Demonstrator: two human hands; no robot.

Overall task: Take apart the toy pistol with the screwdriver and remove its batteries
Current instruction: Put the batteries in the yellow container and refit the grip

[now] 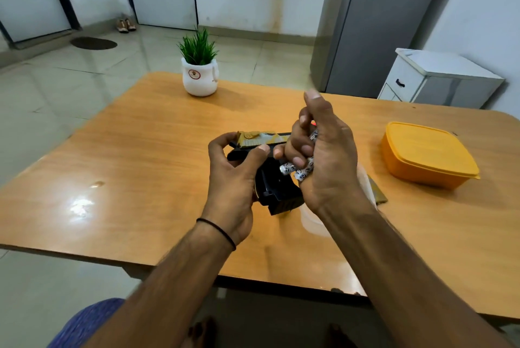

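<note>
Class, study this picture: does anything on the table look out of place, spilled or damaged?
Only one thing: a gold piece lies loose on the table beside the right hand, which grips the batteries. It is apart from the toy pistol in the left hand, perhaps a removed cover.

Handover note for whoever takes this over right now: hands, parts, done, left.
Left hand grips the toy pistol above the table.
Right hand holds batteries in curled fingers; at least two show.
Done: batteries appear out of the pistol.
Left: set the batteries down, check the pistol for more.
Screwdriver not in view. A gold-brown piece lies on the table by the right wrist; can't tell what it is.
</note>
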